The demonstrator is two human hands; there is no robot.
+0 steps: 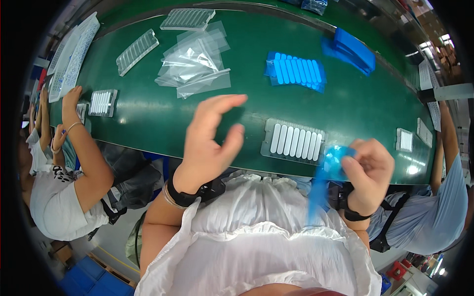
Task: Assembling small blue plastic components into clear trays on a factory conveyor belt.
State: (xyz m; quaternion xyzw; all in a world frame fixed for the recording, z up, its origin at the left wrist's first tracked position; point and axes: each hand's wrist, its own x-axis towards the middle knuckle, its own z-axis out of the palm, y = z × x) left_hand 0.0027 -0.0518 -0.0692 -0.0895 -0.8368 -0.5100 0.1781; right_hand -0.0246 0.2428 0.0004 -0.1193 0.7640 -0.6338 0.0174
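Blue film (334, 162) hung from the right hand (369, 167), thumb and fingers pinched on it, near the clear tray (267, 143) of white strips (295, 141); I saw the left hand (207, 143) curved, thumb and fingers apart.

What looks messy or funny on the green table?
The clear plastic sheets look messiest: they lie in a crooked heap on the green table, left of the blue strips, corners poking every way. I see nothing spilled.

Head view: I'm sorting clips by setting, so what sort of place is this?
Probably a factory packing or assembly line: a long green worktop, clear trays holding white strips, and other people at both sides.
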